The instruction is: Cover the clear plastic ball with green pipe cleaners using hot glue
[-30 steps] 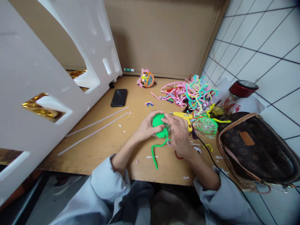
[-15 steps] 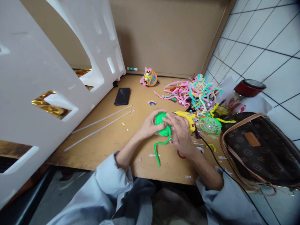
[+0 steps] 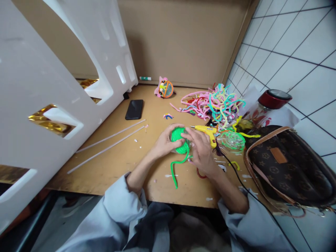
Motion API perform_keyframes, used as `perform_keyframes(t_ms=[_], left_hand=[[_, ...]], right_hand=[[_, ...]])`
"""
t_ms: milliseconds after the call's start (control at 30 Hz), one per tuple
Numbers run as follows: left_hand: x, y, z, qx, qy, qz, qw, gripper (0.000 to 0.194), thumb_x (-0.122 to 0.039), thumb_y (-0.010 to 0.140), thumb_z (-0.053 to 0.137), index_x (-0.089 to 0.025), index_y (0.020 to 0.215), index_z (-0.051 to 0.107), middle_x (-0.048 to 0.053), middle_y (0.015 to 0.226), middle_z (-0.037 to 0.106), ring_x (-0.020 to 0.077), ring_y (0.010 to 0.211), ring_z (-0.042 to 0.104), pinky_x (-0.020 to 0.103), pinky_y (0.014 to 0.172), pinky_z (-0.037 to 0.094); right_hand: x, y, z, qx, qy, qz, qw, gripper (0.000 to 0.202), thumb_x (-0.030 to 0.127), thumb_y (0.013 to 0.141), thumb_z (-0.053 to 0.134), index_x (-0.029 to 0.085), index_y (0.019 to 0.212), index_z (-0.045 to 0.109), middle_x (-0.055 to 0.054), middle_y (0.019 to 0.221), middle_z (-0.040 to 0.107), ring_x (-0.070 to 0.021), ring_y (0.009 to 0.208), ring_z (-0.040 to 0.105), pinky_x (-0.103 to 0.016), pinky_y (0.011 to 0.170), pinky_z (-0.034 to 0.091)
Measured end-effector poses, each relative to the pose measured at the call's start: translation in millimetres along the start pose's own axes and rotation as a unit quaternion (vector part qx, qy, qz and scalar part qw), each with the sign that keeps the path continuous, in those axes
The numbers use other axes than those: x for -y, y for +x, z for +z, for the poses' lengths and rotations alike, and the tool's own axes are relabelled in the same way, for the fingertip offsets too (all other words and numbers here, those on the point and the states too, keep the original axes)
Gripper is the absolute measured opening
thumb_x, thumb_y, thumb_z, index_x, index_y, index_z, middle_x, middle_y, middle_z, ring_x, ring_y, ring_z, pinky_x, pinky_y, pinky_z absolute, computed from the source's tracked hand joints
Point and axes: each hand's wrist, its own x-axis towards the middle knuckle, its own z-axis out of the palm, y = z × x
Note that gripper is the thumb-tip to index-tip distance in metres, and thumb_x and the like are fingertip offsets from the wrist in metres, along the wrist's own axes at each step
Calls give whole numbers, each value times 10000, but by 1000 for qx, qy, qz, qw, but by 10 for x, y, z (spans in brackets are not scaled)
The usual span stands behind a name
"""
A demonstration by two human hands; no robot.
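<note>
A rounded object wrapped in bright green pipe cleaner [image 3: 179, 140] is between my hands, with one loose green end hanging down toward the table's front. My left hand [image 3: 165, 140] is wrapped round its left side, thumb across the front. The fingers of my right hand [image 3: 201, 149] press on its upper right side. Just beyond my right hand lies a yellow glue gun [image 3: 207, 131], its nozzle pointing left. A second, clear object with green strands [image 3: 232, 140] rests to the right of the glue gun.
Tangled pipe cleaners [image 3: 217, 103], a red-lidded bottle [image 3: 274, 99] and a brown bag [image 3: 291, 168] are on the right. A phone [image 3: 134, 109], two white sticks [image 3: 110, 147] and a white plastic panel [image 3: 60, 70] are left. A pink-and-orange figure [image 3: 165, 88] sits behind.
The whole view has shifted slightly, so things appear a little further left. My hands keep nearly the same hold on the green object.
</note>
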Motion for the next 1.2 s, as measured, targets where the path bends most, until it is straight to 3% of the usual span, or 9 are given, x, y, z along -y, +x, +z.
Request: perform_keyframes(t_ms=[167,333,533,667,833,1200], left_hand=[[-22,0,2,-3,10,-2,1000,521,-318,718,743,-173,1196,596,108,1226,640,269,1120,615,414,1012,476],[-28,-14,19,-8,-2,-4,1000,519,-316,720,751,-182,1194,589,97,1215,651,258,1111,622,376,967,504],[-15,-6,30,-23,15,-10,1000,536,-289,675,771,-183,1168,590,59,1070,681,195,899,648,305,793,544],[-24,2,18,-36,33,-5,999,532,-295,665,753,-175,1158,593,57,1070,680,199,917,643,309,810,536],[-47,11,8,-33,16,-19,999,548,-341,648,756,-162,1140,592,82,1126,667,214,972,637,337,881,523],[-62,9,-25,13,-36,-60,997,503,-351,650,769,-174,1083,586,60,1054,658,204,954,622,318,847,522]], right_hand=[[16,9,-21,-37,11,-4,999,548,175,1005,314,263,1545,276,-27,1213,726,-218,1237,537,-424,1040,386],[11,7,-25,12,-5,-8,1000,533,187,999,315,251,1527,323,-44,1252,704,-227,1239,553,-433,1028,402],[21,0,-22,1,-5,4,1000,516,180,995,313,238,1507,354,-48,1243,713,-225,1245,548,-443,1056,385],[27,-2,-13,11,2,4,1000,488,173,994,323,217,1475,395,-60,1289,689,-221,1242,554,-435,1050,390],[29,-8,-20,-40,23,16,999,483,194,1003,325,238,1480,386,-45,1211,723,-224,1214,575,-439,1034,421],[37,-8,-15,-56,40,88,994,469,279,1023,309,236,1485,369,-65,1180,725,-246,1174,600,-473,1033,429]])
